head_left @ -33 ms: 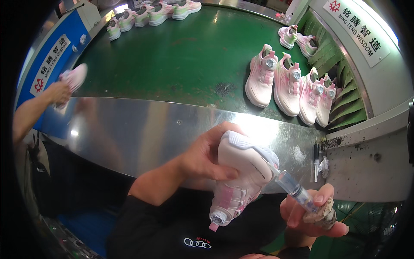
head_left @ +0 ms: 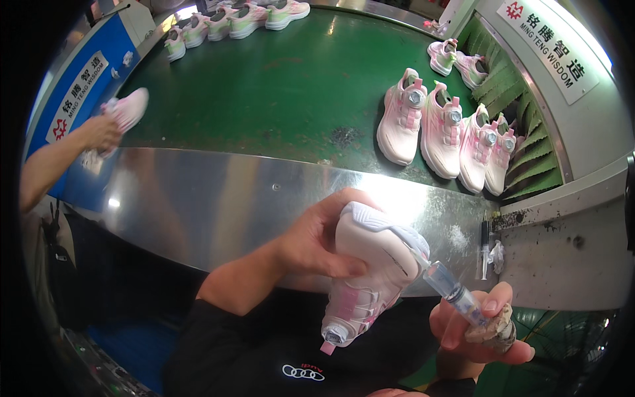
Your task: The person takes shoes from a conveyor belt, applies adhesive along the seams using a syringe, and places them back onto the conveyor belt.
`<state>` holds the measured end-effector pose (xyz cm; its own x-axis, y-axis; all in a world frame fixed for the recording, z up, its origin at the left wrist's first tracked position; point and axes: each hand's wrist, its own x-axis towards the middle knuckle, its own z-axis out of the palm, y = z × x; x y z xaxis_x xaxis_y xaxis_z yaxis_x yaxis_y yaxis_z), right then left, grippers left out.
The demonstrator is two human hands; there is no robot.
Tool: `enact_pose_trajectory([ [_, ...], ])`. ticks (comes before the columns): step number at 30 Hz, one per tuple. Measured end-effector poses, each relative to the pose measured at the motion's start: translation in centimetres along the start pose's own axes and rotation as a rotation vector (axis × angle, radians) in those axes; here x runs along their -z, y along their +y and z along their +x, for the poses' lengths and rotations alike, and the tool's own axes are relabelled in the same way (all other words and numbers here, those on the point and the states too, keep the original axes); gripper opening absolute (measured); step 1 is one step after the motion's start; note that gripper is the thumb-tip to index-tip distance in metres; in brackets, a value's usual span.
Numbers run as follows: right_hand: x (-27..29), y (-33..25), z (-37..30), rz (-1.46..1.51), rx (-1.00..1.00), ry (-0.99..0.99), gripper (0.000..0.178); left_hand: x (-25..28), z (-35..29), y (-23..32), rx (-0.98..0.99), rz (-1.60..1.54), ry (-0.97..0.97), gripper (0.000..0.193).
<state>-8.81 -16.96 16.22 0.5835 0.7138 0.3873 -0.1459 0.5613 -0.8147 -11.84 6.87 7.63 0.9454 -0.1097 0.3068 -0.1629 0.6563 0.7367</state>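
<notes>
Tilting over the near edge of the steel ledge [head_left: 218, 198], the pale pink shoe [head_left: 377, 255] has its toe pointing away, dial [head_left: 335, 333] toward the wearer. Left hand [head_left: 314, 245] pinches it near the toe, thumb across the upper. Probably light; upper likely soft, sole stiffer, so best held by the sole edges. Right hand [head_left: 456, 327] has fingers curled round a clear syringe [head_left: 453, 290], tip by the sole seam; barrel looks rigid, maybe slippery, thin tip likely the fragile bit. Can't tell if it touches. Left fingertips hidden behind the shoe; syringe's rear lost in a crumpled beige wad [head_left: 491, 331], material unclear. Beyond: green belt [head_left: 264, 99], four pink shoes [head_left: 400, 122] in a row at right. Co-worker's hand [head_left: 102, 132] at left grips another shoe [head_left: 130, 109], arm cut off by the dark rim.
</notes>
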Motion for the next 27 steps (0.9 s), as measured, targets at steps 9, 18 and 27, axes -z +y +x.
enact_pose_trajectory([
  [9, -0.6, -0.1, 0.5, -0.01, -0.075, 0.027, 0.061, -0.7, -0.3, 0.1, -0.031, 0.012, -0.015, 0.066],
  [18, -0.4, -0.3, -0.1, 0.098, -0.094, 0.087, 0.07, -0.3, -0.1, 0.4, -0.019, 0.032, -0.01, 0.066],
  [27, -0.1, 0.2, -0.7, -0.031, -0.087, 0.113, 0.063, 0.8, -0.2, -0.1, -0.015, 0.018, 0.044, 0.069],
])
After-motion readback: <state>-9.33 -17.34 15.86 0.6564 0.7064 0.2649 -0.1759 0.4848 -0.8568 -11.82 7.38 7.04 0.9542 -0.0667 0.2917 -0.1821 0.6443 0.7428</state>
